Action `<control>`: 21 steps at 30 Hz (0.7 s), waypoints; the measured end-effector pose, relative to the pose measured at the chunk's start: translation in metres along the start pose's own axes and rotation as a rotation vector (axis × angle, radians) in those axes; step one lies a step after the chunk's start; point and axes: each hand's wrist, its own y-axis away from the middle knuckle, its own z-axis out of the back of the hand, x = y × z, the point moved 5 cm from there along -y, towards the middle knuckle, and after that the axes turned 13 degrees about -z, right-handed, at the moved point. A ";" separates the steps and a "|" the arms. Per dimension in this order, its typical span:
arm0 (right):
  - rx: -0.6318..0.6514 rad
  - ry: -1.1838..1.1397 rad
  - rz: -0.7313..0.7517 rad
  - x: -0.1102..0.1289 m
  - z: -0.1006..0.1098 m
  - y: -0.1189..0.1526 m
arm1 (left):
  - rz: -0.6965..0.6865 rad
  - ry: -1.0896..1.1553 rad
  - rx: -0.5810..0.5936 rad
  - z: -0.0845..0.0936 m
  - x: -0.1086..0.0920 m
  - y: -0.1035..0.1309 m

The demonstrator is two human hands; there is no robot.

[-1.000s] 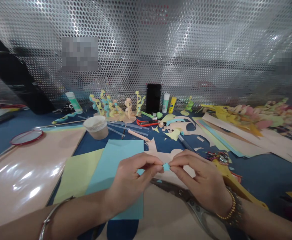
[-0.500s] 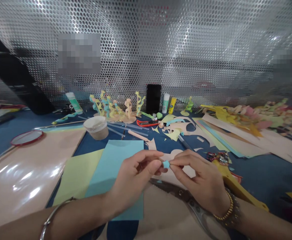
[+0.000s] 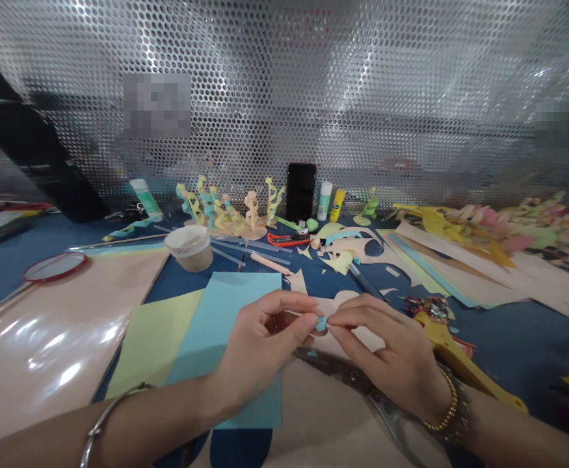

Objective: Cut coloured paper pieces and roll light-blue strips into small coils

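Observation:
Between my two hands is a tiny light-blue paper piece [image 3: 321, 323], folded or cut small. My left hand [image 3: 269, 338] pinches it between thumb and fingers from the left. My right hand [image 3: 386, 351] has thumb and forefinger pressed together at its right edge. Below the hands lie dark-bladed scissors [image 3: 335, 368], partly under my right hand, on a beige paper sheet [image 3: 328, 416]. A light-blue sheet [image 3: 250, 296] and a pale yellow-green sheet [image 3: 157, 338] lie under and beside my left arm.
Paper spiral figures [image 3: 211, 208] stand at the back beside a black phone [image 3: 300, 192] and glue sticks [image 3: 325, 200]. Nearer are a paper cup [image 3: 189, 248], a red box cutter [image 3: 288, 240] and paper scraps [image 3: 340, 261]. A yellow glue gun [image 3: 464, 364] lies by my right wrist.
The blue piece has turned from a star-like outline to a more edge-on, smaller shape at the left fingertips. My right fingertips have shifted slightly left and down.

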 end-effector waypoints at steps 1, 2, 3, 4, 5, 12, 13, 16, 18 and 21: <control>-0.010 0.000 -0.002 0.000 0.001 0.000 | -0.005 -0.003 0.008 -0.001 0.000 0.000; -0.020 0.003 0.000 -0.001 0.001 -0.001 | -0.010 -0.008 0.017 -0.001 -0.001 0.000; -0.026 0.008 0.010 -0.001 0.002 -0.001 | -0.012 -0.011 0.026 -0.001 -0.001 0.000; -0.027 0.015 0.024 -0.001 0.002 -0.001 | -0.012 -0.011 0.031 -0.002 0.000 0.000; -0.023 0.022 0.039 -0.001 0.002 -0.001 | -0.009 -0.008 0.034 -0.002 0.000 0.000; -0.006 0.050 0.070 0.001 0.003 -0.001 | 0.026 0.009 0.056 -0.002 0.001 -0.003; -0.014 0.052 0.066 0.001 0.004 -0.001 | 0.026 0.019 0.073 -0.003 0.001 -0.004; -0.032 0.061 0.037 0.001 0.006 -0.002 | 0.014 0.050 0.090 -0.005 0.001 -0.003; -0.034 0.062 0.021 0.000 0.007 -0.002 | -0.001 0.046 0.067 -0.004 0.001 -0.003; -0.027 0.045 0.024 0.000 0.007 -0.002 | -0.015 0.006 0.035 -0.002 -0.001 -0.002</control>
